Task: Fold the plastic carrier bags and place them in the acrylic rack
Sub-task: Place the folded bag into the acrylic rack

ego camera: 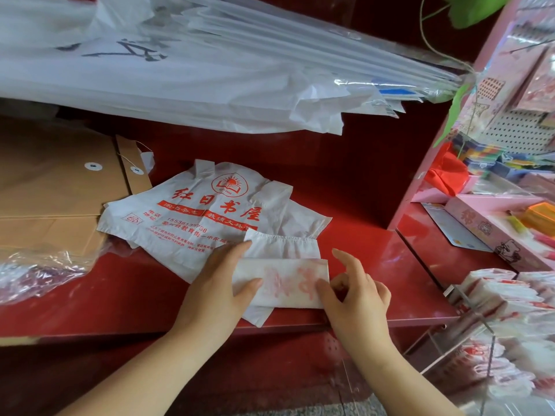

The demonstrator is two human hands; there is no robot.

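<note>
A partly folded white carrier bag (285, 280) with faint red print lies near the front edge of the red shelf (375, 253). My left hand (216, 283) grips its left end, thumb on top and fingers behind. My right hand (354, 298) pinches its right end with thumb and curled fingers, the index finger raised. Behind it lie flat white carrier bags (192, 214) with red lettering, spread in a loose pile. The clear acrylic rack (480, 325) stands at the lower right, holding several folded bags (507, 292).
A thick stack of white sheets in plastic (195, 70) overhangs the shelf from above. Brown string-tie envelopes (60, 187) lie at the left, with crumpled clear plastic (36, 271) in front of them. Pink stationery boxes (492, 223) fill the counter at right.
</note>
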